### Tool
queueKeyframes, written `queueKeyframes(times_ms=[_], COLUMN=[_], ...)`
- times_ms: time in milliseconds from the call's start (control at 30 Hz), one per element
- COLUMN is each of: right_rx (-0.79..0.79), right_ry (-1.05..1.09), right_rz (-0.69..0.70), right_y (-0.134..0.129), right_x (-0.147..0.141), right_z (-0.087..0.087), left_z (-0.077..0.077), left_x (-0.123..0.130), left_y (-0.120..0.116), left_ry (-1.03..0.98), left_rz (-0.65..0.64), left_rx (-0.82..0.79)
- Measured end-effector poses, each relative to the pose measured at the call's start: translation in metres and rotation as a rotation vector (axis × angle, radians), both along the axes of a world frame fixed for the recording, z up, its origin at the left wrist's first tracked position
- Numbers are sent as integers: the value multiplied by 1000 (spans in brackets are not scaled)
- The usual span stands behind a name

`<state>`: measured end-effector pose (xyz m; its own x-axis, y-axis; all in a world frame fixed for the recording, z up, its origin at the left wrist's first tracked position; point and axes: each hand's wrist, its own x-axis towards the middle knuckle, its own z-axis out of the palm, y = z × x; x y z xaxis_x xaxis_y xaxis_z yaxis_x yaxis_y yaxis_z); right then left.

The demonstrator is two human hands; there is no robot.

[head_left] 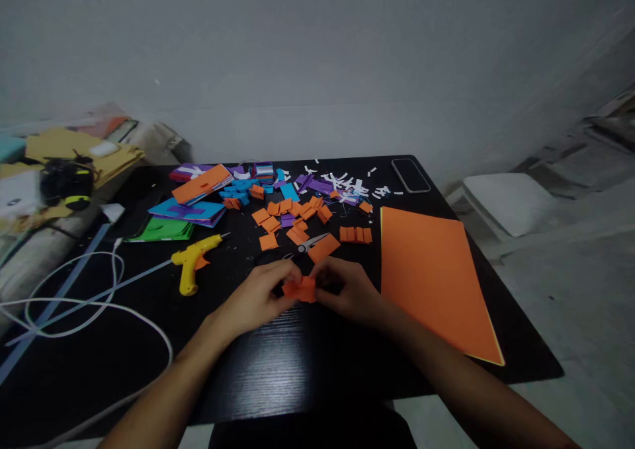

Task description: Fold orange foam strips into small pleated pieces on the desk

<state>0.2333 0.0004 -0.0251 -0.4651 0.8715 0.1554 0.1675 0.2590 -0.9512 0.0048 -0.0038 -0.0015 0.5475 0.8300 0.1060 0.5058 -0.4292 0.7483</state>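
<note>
A black surface (pixel 307 363) stands against a plain pale wall (pixel 317 52) in dim, even light. A grey floor (pixel 570 290) lies to the right, where a white cushion (pixel 510 201) rests.

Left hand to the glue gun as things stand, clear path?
Probably yes. The glue gun lies on the table just left of the left hand, with bare tabletop between. But both hands hold a small orange paper piece, so it isn't free.

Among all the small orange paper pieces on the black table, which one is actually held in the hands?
The folded orange paper piece nearest the table's front edge, pinched between the left hand and right hand. The other small orange squares lie loose behind the scissors.
</note>
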Motion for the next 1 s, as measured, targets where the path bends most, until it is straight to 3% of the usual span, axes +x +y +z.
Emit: queueKeyframes(times_ms=[300,600,1000], right_rx=[33,-33,122], right_ry=[-9,36,-28], right_rz=[16,50,56], right_y=[-2,-3,-4], right_x=[-1,0,2], right_z=[-1,6,12], left_z=[0,1,2], left_x=[0,-1,0], left_y=[0,0,-4], left_ry=[7,-31,-51], left_rz=[-45,-13,-20], left_rx=[3,9,68])
